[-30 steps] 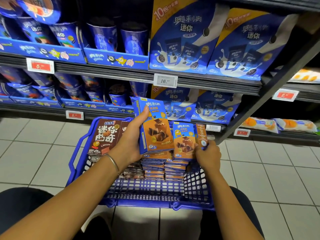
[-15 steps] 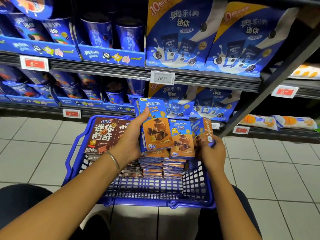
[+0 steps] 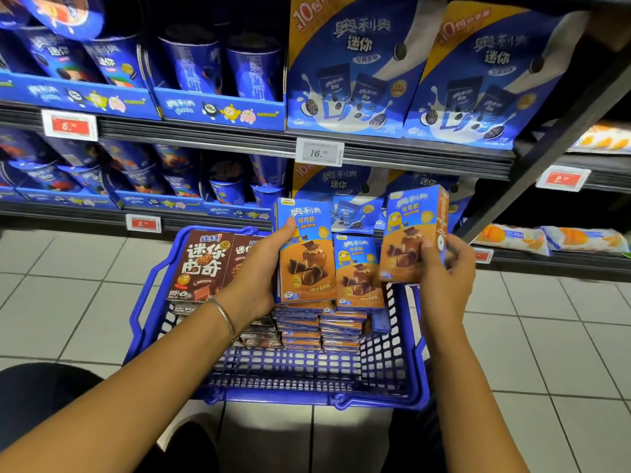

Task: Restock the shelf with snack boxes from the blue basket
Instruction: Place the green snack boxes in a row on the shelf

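While the blue basket (image 3: 309, 399) sat on the floor (image 3: 68, 302) in front of the shelf (image 3: 205, 134), the left hand (image 3: 257, 268) had its fingers wrapped round one snack box (image 3: 307, 264) just above it. The right hand (image 3: 445, 273) gripped a second snack box (image 3: 408, 233) above the basket's right edge.

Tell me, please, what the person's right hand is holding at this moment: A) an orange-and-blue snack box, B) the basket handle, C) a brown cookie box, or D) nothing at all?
A: the right hand grips an orange-and-blue snack box, held upright by the blue basket.
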Demonstrator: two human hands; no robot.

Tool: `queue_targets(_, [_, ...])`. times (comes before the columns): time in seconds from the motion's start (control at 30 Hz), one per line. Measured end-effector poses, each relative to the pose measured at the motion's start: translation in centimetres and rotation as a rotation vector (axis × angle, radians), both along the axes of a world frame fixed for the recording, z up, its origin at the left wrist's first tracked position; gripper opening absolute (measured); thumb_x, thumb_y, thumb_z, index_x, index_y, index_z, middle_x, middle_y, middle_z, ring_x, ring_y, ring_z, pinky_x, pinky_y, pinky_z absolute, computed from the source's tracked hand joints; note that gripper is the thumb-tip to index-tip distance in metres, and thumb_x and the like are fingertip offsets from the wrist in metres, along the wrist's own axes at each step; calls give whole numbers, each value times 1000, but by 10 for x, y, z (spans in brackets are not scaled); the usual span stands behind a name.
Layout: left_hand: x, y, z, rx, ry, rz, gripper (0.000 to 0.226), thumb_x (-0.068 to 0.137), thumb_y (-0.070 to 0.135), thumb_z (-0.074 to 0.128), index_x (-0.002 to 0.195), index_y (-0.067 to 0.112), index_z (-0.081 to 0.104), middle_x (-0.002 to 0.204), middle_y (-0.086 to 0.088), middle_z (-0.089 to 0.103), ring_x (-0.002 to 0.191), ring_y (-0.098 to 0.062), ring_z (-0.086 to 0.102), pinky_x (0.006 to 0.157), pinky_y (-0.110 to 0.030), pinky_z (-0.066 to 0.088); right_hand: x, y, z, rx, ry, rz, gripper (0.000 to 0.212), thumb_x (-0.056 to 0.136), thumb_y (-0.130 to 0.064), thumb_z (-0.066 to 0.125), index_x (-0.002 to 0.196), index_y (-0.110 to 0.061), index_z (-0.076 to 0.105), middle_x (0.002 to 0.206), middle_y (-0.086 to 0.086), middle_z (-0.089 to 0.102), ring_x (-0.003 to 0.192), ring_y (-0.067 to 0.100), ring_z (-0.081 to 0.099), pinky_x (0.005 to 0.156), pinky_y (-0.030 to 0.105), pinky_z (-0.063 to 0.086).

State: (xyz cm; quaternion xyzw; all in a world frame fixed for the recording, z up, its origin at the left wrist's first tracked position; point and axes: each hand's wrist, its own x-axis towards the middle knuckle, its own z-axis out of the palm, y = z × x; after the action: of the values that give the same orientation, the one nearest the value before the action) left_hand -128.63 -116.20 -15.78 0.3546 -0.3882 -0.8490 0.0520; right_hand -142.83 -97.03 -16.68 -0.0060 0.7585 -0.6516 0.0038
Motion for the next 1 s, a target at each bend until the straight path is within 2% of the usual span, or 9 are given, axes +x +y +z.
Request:
queue_targets(0.1, [1,-1,-5,-54,-53,21,48,100,54,62,129,18,74,120,-15,78,108,-37,76,87,-50,62,10,-14,16,-150,-75,149,27,93,-28,68,119,-22,60,105,-12,72,94,11,72,77,31,60])
queue_targets(0.2, [1,-1,-5,-52,-51,38,49,100,53,62,130,16,73,121,-15,77,111,-38,75,94,-53,59,27,-34,20,-211,-241,315,26,94,-27,64,118,-16,64,104,9,75,88,23,74,77,38,58])
queue_targets(0.33, [2,-1,-4,-40,-7,56,48,101,59,57,123,22,78,121,-12,78,110,-37,76,89,-51,60,50,-52,15,-170,-354,438,22,100,-26,56,116,-14,64,93,12,77,83,24,74,79,44,58])
queue_targets(0.4, [4,-2,-2,-67,32,14,53,96,67,58,118,25,81,122,-11,78,111,-35,76,86,-49,63,57,-55,12,-132,-328,475,21,100,-25,56,115,-13,64,87,6,78,77,16,73,70,37,59])
queue_targets(0.57, [6,1,-3,-245,80,22,85,75,62,83,144,17,60,128,-9,75,113,-32,75,94,-50,59,72,-63,13,8,-213,491,17,101,-26,55,114,-18,62,75,-2,73,71,11,67,69,37,53])
queue_targets(0.7, [10,-2,-10,-344,59,119,76,77,44,88,140,14,58,123,-7,77,110,-29,76,100,-53,58,82,-69,15,-4,-156,523,19,98,-31,59,116,-23,62,107,9,72,98,25,70,83,43,57])
queue_targets(0.83, [9,-5,-7,-312,56,169,73,79,42,88,138,10,60,120,-9,78,107,-30,77,98,-52,60,73,-66,3,-85,-175,476,22,101,-38,53,101,-20,66,90,-9,73,84,9,69,70,24,53])
queue_targets(0.9, [10,-7,-5,-314,42,196,66,85,38,87,138,10,59,117,-7,79,104,-27,78,91,-47,62,59,-59,-15,34,-131,283,22,99,-38,58,106,-18,62,97,-6,67,93,14,65,76,28,52])
queue_targets(1.0, [14,-10,-1,-311,25,217,61,89,37,82,139,11,57,116,-5,80,102,-26,79,84,-43,64,39,-44,-46,509,-92,152,62,86,-46,70,136,-14,50,132,9,54,129,30,45,102,49,45])
